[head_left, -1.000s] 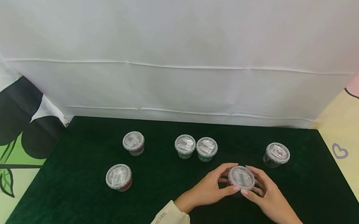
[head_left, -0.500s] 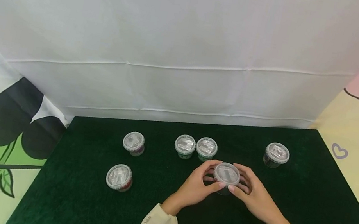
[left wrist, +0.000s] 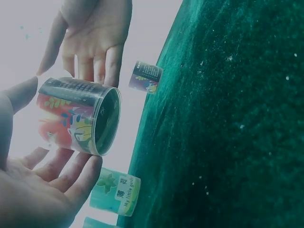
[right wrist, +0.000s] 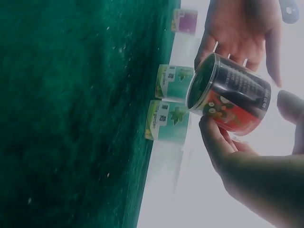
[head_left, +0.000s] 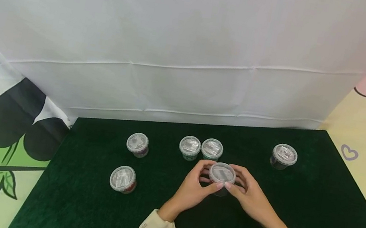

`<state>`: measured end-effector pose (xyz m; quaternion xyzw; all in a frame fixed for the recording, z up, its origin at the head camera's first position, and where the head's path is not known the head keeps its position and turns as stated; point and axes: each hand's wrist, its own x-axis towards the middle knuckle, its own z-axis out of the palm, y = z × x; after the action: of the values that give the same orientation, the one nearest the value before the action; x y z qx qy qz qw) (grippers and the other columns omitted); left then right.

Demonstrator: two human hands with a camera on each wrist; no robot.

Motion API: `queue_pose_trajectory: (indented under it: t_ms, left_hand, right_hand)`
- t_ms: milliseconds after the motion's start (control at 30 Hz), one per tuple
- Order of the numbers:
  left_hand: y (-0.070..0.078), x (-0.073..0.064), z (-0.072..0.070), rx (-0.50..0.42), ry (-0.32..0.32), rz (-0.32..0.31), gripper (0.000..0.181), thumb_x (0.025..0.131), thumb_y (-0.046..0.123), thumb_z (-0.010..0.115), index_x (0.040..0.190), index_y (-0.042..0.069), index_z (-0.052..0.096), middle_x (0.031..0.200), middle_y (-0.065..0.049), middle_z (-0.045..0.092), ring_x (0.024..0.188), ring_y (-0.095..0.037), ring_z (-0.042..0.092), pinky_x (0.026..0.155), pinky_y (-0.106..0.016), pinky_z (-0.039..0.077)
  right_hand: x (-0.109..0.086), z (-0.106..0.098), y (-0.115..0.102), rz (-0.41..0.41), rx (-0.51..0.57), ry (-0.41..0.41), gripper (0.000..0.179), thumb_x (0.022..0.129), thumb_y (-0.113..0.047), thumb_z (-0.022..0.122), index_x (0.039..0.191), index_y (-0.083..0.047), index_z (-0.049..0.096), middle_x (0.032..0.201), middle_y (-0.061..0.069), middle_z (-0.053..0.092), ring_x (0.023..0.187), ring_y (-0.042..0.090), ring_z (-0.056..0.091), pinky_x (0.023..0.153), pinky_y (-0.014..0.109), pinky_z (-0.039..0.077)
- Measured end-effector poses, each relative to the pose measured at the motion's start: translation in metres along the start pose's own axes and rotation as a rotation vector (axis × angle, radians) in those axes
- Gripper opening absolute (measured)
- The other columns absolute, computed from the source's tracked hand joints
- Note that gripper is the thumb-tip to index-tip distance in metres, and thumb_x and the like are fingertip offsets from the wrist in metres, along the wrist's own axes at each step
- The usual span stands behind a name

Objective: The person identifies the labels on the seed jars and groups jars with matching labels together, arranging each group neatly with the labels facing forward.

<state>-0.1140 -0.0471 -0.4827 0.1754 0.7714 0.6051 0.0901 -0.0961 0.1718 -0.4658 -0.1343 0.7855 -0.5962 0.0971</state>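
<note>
Between both hands is a small lidded plastic tub (head_left: 222, 173) with a red, leaf-patterned label and a dark text panel. The left hand (head_left: 191, 188) grips its left side and the right hand (head_left: 251, 198) its right side, with the thumbs at the front of the lid. In the left wrist view the tub (left wrist: 78, 116) appears raised off the cloth, its base showing. Just behind the hands stand two green-labelled tubs side by side, the left one (head_left: 190, 146) and the right one (head_left: 212, 148).
A purple-labelled tub (head_left: 138, 144) and a red-labelled tub (head_left: 123, 179) stand on the left of the dark green cloth (head_left: 70, 200). Another dark-looking tub (head_left: 283, 156) stands at the back right. A white fabric wall (head_left: 193, 51) rises behind the cloth.
Both hands have moved left together, carrying the red-labelled tub from the right toward the middle, close in front of the two green tubs. The other tubs stay where they were.
</note>
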Motion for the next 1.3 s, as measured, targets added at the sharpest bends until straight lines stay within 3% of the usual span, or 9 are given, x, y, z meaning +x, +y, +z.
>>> queue_pose_trajectory:
  t_ms: [167,333,767,933,1300]
  left_hand:
    - [0.003,-0.004,-0.007,0.009,-0.019,-0.001,0.055,0.103,0.023,0.07,0.15,0.009,0.046,0.142,-0.01,0.056,0.125,-0.024,0.057,0.106,-0.04,0.052]
    - [0.004,-0.009,-0.016,-0.001,-0.04,-0.016,0.05,0.107,0.022,0.062,0.152,0.007,0.044,0.148,-0.011,0.053,0.129,-0.027,0.056,0.107,-0.042,0.051]
    - [0.001,-0.02,-0.029,-0.061,-0.121,-0.069,0.058,0.109,0.022,0.058,0.159,0.004,0.036,0.154,-0.016,0.05,0.141,-0.034,0.053,0.116,-0.051,0.045]
    - [0.0,-0.024,-0.03,-0.041,-0.077,-0.059,0.057,0.109,0.022,0.059,0.159,0.004,0.037,0.154,-0.015,0.05,0.14,-0.033,0.054,0.115,-0.049,0.046]
    - [0.003,-0.028,-0.028,-0.009,0.096,-0.048,0.054,0.104,0.021,0.067,0.15,0.004,0.045,0.144,-0.014,0.056,0.127,-0.028,0.061,0.107,-0.041,0.052]
  right_hand:
    - [0.003,0.002,-0.002,0.012,0.023,-0.034,0.056,0.109,-0.015,0.059,0.157,0.004,0.035,0.154,0.03,0.047,0.141,0.048,0.05,0.108,0.042,0.054]
    - [0.005,0.003,-0.006,0.027,0.039,-0.085,0.058,0.11,-0.017,0.055,0.159,0.005,0.031,0.157,0.032,0.043,0.145,0.051,0.045,0.113,0.055,0.049]
    - [0.007,0.011,-0.01,0.018,0.019,-0.176,0.059,0.112,-0.019,0.05,0.161,0.005,0.028,0.162,0.036,0.032,0.146,0.056,0.038,0.115,0.063,0.043]
    - [0.008,0.017,-0.013,0.019,0.026,-0.168,0.058,0.112,-0.018,0.05,0.161,0.004,0.028,0.162,0.034,0.035,0.147,0.054,0.039,0.116,0.062,0.042]
    - [0.013,0.03,-0.02,0.063,0.042,-0.092,0.06,0.109,-0.019,0.058,0.159,0.001,0.032,0.158,0.029,0.042,0.146,0.049,0.043,0.115,0.058,0.045]
